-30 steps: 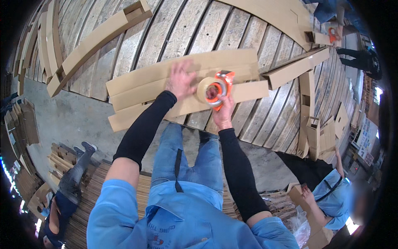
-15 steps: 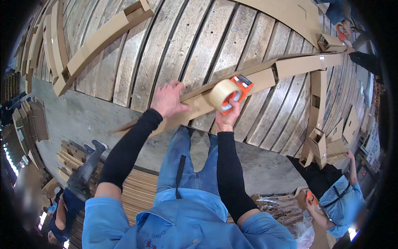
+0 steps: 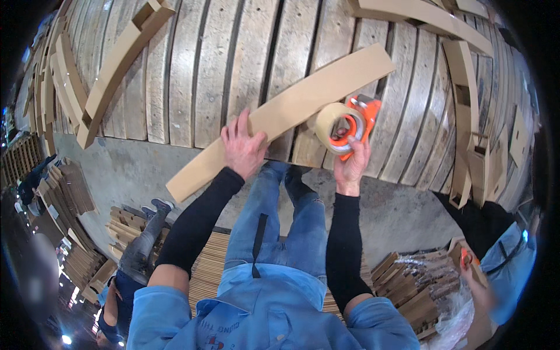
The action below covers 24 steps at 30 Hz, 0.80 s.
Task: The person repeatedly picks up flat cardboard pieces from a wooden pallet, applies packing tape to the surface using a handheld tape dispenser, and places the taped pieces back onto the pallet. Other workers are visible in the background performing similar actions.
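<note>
A long narrow cardboard box (image 3: 318,90) lies aslant across the slatted wooden table, a smooth brown face up. Its near left end juts past the table edge. My left hand (image 3: 244,144) rests on the box left of its middle, fingers spread over it and thumb out to the side. My right hand (image 3: 353,160) is closed on an orange tape dispenser (image 3: 368,116) loaded with a wide roll of clear-tan tape (image 3: 328,125). The dispenser hangs just to the near right of the box. No tape strip can be made out on the box.
More long narrow boxes lie on the table at the far left (image 3: 116,70), far right (image 3: 426,20) and right (image 3: 464,87). A co-worker in blue (image 3: 513,262) stands at the right; another person (image 3: 125,291) is behind at the left. Stacked cardboard (image 3: 210,262) is behind me.
The box has been turned: its raised long flap no longer shows, and a flat face is up. My left hand has come down onto it. The dispenser has moved right, still in my right hand.
</note>
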Available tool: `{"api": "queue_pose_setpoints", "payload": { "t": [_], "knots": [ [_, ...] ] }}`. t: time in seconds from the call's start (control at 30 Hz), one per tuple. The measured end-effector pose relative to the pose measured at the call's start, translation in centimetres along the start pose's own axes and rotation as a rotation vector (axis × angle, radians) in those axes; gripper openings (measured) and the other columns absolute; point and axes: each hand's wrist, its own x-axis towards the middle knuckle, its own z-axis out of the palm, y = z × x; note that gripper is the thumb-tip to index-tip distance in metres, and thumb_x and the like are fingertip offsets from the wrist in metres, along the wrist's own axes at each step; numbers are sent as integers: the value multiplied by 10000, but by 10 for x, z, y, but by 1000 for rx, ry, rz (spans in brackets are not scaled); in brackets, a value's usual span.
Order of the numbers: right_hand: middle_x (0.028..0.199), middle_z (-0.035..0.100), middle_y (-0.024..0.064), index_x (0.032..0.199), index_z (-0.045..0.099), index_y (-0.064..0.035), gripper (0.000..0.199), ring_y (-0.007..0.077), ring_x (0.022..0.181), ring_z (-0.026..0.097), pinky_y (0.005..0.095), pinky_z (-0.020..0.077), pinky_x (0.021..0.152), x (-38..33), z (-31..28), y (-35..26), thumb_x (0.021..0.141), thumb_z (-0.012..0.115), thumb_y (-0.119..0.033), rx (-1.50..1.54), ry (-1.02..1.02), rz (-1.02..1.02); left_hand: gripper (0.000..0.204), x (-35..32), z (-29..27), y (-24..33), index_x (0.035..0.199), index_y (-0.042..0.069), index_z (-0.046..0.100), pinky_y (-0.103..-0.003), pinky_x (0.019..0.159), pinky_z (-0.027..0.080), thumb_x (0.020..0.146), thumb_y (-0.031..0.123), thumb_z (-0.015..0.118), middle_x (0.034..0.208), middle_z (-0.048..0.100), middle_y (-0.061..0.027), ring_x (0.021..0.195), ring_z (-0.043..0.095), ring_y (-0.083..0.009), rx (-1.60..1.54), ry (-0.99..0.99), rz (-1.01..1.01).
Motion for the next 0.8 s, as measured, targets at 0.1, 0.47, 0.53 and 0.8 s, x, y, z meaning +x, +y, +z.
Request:
{"api": "queue_pose_setpoints", "payload": {
  "t": [0.1,0.47,0.53,0.8],
  "knots": [
    [1346,603,147,1481,459,50,698,253,1241,606,356,473,1072,-22,23,-38,814,665,60,-600,-54,-168,206,27,13,25,851,164,715,-528,1059,351,683,204,828,1529,405,-180,1322,427,-381,24,106,48],
    [1222,673,227,1071,751,-68,307,391,1042,694,471,565,901,20,119,-66,807,704,-217,-1553,-608,-842,136,32,34,43,886,216,790,-507,1046,338,861,284,675,1445,487,-139,1281,449,-314,94,229,35],
    [1133,695,251,995,758,-48,265,398,976,711,481,578,850,29,134,-48,791,698,-206,-1803,-685,-631,158,31,34,44,946,216,787,-502,1069,340,815,281,731,1458,467,-117,1324,425,-305,98,174,-4],
    [748,691,239,826,737,5,247,410,760,729,481,601,691,18,126,-42,785,741,-238,-1933,-780,-648,251,31,32,48,1018,225,786,-494,1090,329,782,312,774,1481,458,-90,1346,432,-310,107,105,-78]
  ]
}}
